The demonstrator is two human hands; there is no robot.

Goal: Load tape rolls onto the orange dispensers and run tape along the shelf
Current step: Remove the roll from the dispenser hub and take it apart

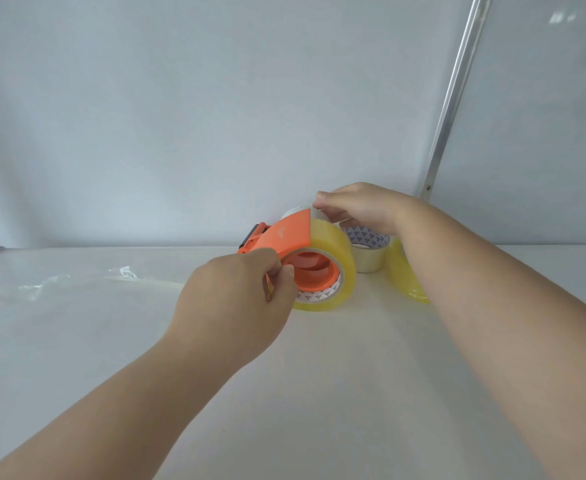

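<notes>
An orange dispenser [286, 235] stands on the white shelf [319, 358] with a yellowish tape roll [333, 251] mounted on its hub. My left hand [236, 299] grips the dispenser's near side at the hub. My right hand [357, 206] reaches over the top and pinches the loose tape end at the upper edge of the roll. Behind the dispenser lies a pale roll [369, 249] with a printed core. Another yellow roll [404, 275] stands partly hidden behind my right forearm.
A strip of clear tape [77, 284] lies crumpled along the shelf at the left. The grey back wall [215, 116] rises behind the shelf. A metal upright [454, 98] stands at the right.
</notes>
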